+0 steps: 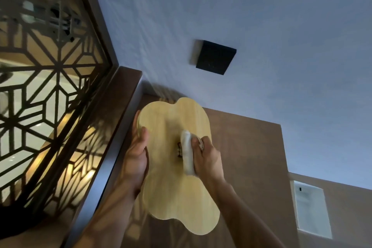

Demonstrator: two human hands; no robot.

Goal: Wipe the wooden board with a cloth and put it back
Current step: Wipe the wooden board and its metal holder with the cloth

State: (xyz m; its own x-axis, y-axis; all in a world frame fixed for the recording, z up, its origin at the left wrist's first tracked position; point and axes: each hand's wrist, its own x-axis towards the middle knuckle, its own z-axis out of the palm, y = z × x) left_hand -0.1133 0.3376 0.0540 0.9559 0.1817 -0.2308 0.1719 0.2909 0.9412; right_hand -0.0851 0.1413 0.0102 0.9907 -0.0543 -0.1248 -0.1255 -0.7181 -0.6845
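Observation:
A pale wooden board [171,183] with a wavy, lobed outline is held up in front of me near the middle of the view. My left hand [136,155] grips its left edge, thumb on the front face. My right hand [207,157] presses a folded white cloth [187,153] against the middle of the board's face. A small dark mark on the board shows just left of the cloth.
A black square block [214,56] is fixed on the blue-grey wall above the board. A dark wooden lattice screen [50,86] with lit panels fills the left side. Brown wall panelling [251,157] lies behind the board. A white panel [312,209] sits at lower right.

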